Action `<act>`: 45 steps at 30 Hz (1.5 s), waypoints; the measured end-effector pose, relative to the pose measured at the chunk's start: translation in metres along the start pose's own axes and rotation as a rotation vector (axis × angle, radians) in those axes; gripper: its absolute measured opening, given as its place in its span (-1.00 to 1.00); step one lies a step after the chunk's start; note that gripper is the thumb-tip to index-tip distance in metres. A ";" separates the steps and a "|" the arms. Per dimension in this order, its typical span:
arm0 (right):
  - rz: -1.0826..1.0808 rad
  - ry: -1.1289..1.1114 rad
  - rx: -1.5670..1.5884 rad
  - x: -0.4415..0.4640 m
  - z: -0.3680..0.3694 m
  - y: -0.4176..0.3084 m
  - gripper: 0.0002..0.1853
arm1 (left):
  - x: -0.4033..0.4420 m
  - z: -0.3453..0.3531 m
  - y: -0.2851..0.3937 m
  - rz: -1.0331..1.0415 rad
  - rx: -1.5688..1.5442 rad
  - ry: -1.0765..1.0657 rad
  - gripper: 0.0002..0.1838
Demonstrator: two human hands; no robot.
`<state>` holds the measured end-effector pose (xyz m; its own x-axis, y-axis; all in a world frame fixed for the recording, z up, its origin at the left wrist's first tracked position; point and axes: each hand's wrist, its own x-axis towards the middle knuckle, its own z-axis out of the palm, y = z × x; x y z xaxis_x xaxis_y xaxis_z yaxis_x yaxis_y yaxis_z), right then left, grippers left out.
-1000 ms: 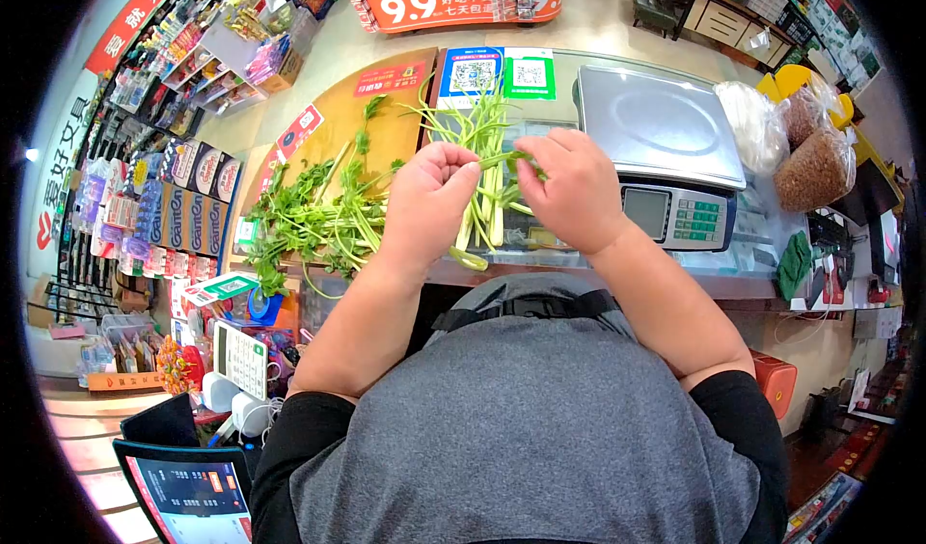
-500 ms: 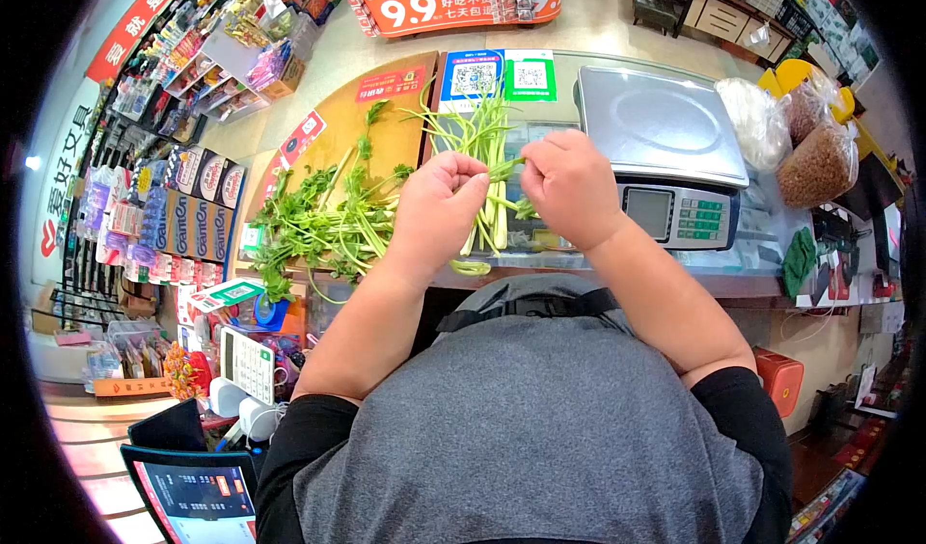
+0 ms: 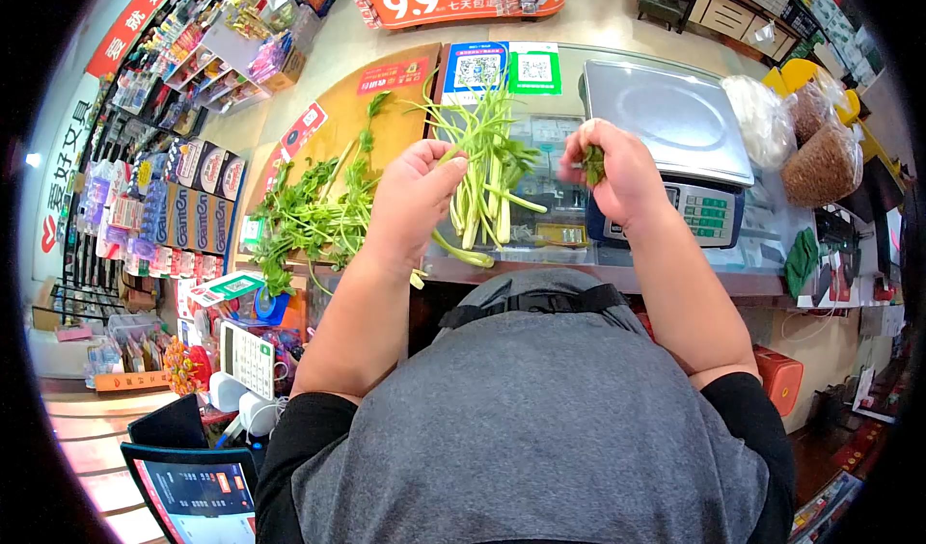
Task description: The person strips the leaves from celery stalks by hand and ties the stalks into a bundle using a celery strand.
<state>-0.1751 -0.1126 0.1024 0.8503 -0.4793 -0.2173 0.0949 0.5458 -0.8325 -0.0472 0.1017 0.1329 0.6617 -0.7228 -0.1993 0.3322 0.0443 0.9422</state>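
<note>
My left hand point(image 3: 417, 192) is closed in a pinch on a green celery stalk, whose leafy end points right over a bundle of pale stalks point(image 3: 479, 192) on the glass counter. Its cut end seems to show below that hand. To the right, near the scale's left edge, my right hand point(image 3: 614, 173) is curled around some dark green leaves point(image 3: 592, 164); its fingertips are blurred. A heap of leafy celery point(image 3: 313, 216) lies on the wooden board left of my left hand.
A weighing scale point(image 3: 666, 124) stands right of the stalks, with plastic bags of dry goods point(image 3: 820, 166) beyond it. QR code cards point(image 3: 535, 69) lie at the counter's far side. A calculator point(image 3: 248, 359) and a screen point(image 3: 193, 491) are at lower left.
My right hand has moved away to the right from my left hand, with leaves now in it. My left hand has shifted slightly left, uncovering more of the stalk bundle.
</note>
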 end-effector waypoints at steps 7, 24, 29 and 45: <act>0.335 -0.230 -0.261 -0.013 0.029 0.017 -0.81 | 0.006 0.007 0.004 -0.021 0.047 0.092 -0.91; 0.214 -0.261 0.039 -0.008 0.045 0.034 -0.64 | 0.012 0.002 -0.014 0.023 0.108 0.128 -0.85; 0.145 -0.161 -0.300 -0.015 0.059 0.032 -0.86 | 0.010 0.011 -0.017 0.129 0.278 0.164 -0.85; 0.292 0.008 0.014 -0.011 0.043 0.058 -0.93 | 0.008 0.013 -0.034 0.234 0.594 0.080 -0.81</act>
<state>-0.1572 -0.0463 0.0788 0.8387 -0.3058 -0.4505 -0.1462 0.6705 -0.7274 -0.0623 0.0854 0.1032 0.7273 -0.6856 0.0316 -0.2408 -0.2118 0.9472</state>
